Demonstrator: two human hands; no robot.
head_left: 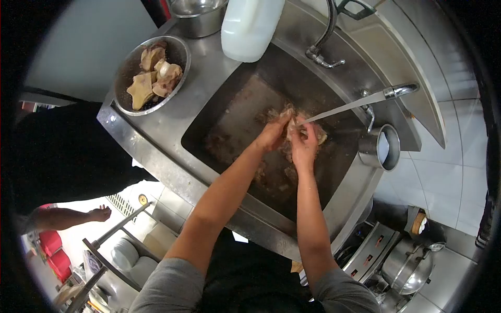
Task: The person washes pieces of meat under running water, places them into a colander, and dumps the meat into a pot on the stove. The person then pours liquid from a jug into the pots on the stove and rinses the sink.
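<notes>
Both my hands are together over the steel sink (pixel 209 112), under water running from the faucet (pixel 401 90). My left hand (pixel 274 131) and my right hand (pixel 304 141) close around a pale, wet piece (pixel 288 121), which looks like meat or bone. Murky water in the basin covers further pieces, only dimly visible. On the counter at the upper left, a metal bowl (pixel 121 99) holds several chunks of meat and bone (pixel 141 89).
A white plastic jug (pixel 245 36) and a steel pot (pixel 201 23) stand behind the sink. Right of the basin is a small steel pot (pixel 371 148). Another person's arm (pixel 65 218) shows at the left, near a metal rack (pixel 120 227). A lidded pot (pixel 407 266) sits lower right.
</notes>
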